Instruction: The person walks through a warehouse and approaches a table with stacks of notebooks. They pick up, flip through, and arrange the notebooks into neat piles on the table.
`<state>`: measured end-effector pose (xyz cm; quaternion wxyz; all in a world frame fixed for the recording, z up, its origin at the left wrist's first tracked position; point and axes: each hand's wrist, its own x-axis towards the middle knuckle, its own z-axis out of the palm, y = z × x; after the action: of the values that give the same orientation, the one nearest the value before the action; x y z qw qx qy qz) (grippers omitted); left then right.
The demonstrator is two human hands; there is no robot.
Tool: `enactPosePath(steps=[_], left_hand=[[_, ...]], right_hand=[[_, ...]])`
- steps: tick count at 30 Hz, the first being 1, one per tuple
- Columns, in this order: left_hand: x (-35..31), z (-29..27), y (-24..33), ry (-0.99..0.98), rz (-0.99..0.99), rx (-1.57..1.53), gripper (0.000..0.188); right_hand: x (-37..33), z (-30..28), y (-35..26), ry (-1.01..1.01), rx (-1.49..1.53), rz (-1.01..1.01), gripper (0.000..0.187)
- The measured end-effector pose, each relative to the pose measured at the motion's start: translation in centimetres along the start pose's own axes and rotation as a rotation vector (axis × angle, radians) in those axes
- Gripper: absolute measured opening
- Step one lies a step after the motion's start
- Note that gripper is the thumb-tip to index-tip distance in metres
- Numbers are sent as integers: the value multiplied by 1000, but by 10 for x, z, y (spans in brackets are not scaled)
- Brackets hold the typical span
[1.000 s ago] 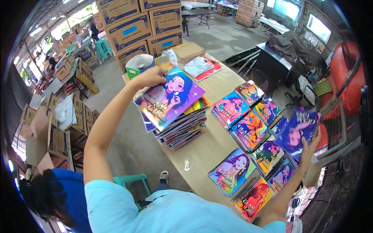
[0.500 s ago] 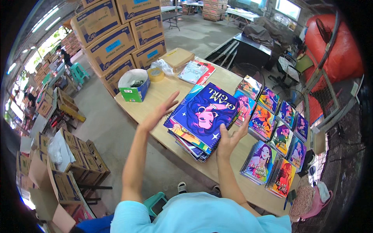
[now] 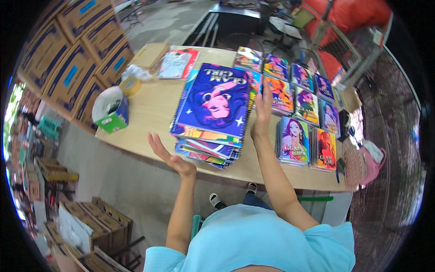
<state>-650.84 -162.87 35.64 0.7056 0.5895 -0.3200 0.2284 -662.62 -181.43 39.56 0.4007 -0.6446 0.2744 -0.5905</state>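
A thick stack of spiral notebooks (image 3: 213, 102) lies on the wooden table (image 3: 149, 102), its top cover purple with a drawn long-haired figure, upside down to me. The lower notebooks stick out unevenly at the near edge. My left hand (image 3: 174, 158) is open, palm toward the stack, off its near left corner and apart from it. Along the stack's right side my right hand (image 3: 262, 111) stands upright, fingers stretched, close to the spiral edge; whether it touches I cannot tell. Smaller stacks of bright notebooks (image 3: 293, 140) stand in rows to the right.
At the table's left are a green and blue box (image 3: 113, 115), a roll of tape (image 3: 131, 86), clear plastic (image 3: 137, 72) and a flat carton (image 3: 151, 55). A wrapped notebook (image 3: 174, 65) lies farther back. Stacked cartons (image 3: 68, 59) rise at left; a pink bag (image 3: 374, 165) sits at right.
My view has swung right. My left hand has gone from the stack's upper left side to its near left corner. The right hand has shifted up along the right side.
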Motion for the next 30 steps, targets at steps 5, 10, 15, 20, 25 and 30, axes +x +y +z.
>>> enactPosePath(steps=[5, 10, 15, 20, 25, 30], left_hand=[[-55, 30, -23, 139, -419, -190, 73], [-47, 18, 23, 97, -52, 354, 55], [-104, 66, 121, -998, 135, -184, 33], [-211, 232, 47, -931, -296, 310, 45], [-215, 270, 43, -1129, -376, 459, 43], [-115, 240, 150, -1156, -307, 286, 38]], right_hand=[[19, 14, 46, -131, 121, 216, 54], [2, -33, 29, 38, 129, -12, 49], [1, -276, 97, 133, -818, 36, 26], [6, -396, 125, -148, -1321, 529, 60], [-16, -406, 143, -454, -1419, 478, 99], [-28, -406, 133, -601, -1349, 656, 103]])
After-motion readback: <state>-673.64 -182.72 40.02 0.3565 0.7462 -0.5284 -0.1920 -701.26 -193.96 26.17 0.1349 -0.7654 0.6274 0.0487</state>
